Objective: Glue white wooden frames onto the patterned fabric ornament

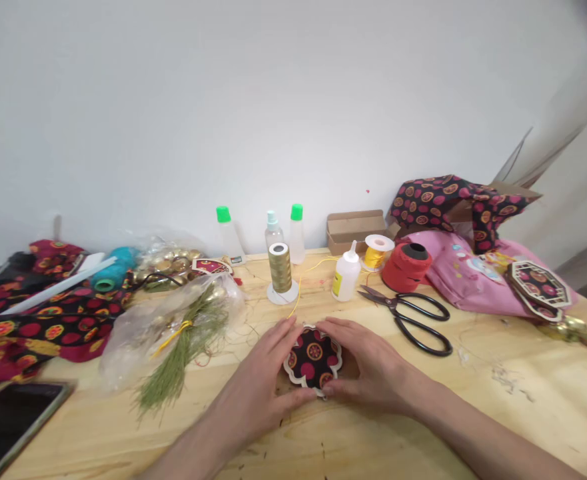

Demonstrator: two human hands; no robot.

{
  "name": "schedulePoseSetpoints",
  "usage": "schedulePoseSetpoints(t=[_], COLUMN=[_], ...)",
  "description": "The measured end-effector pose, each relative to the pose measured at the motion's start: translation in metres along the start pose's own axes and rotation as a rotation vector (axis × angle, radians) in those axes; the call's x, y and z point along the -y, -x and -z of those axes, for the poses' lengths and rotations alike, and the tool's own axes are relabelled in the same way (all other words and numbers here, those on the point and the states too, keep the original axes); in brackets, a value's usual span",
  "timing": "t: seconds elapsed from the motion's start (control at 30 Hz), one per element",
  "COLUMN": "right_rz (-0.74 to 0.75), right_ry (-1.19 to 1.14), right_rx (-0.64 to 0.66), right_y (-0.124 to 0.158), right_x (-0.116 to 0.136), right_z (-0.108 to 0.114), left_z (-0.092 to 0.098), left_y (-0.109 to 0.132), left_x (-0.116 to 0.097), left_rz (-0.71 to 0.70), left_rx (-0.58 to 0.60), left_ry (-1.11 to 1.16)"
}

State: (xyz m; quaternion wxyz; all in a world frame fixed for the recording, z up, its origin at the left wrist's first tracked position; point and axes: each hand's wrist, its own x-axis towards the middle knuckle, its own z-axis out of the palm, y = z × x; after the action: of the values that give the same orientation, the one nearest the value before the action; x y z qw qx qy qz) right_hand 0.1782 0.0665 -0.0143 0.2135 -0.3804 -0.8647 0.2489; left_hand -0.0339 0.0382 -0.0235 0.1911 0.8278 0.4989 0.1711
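Note:
A small scalloped piece [314,357] covered in dark fabric with red and orange circles lies on the wooden table [423,413]. My left hand [263,377] cups its left side, thumb under its near edge. My right hand [370,367] cups its right side, fingers curled along the far edge. Both hands press against the piece and hold it between them.
Black scissors [413,317], a white glue bottle [346,273], a gold thread spool [280,270], yellow cord reel [377,250] and red spool [406,265] lie behind. Green tassels in a plastic bag [178,333] at left. Patterned fabric [33,320] far left, a phone [8,423] near left.

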Motion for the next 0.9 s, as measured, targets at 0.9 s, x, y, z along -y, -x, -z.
schedulePoseSetpoints(t=[0.9], right_rz=[0.034], right_ry=[-0.153], right_rx=[0.064], right_y=[0.000], right_x=[-0.014], right_z=[0.014], left_z=[0.008], left_y=[-0.007], left_x=[-0.006], left_rz=[-0.099], left_rx=[-0.052], left_ry=[-0.001])
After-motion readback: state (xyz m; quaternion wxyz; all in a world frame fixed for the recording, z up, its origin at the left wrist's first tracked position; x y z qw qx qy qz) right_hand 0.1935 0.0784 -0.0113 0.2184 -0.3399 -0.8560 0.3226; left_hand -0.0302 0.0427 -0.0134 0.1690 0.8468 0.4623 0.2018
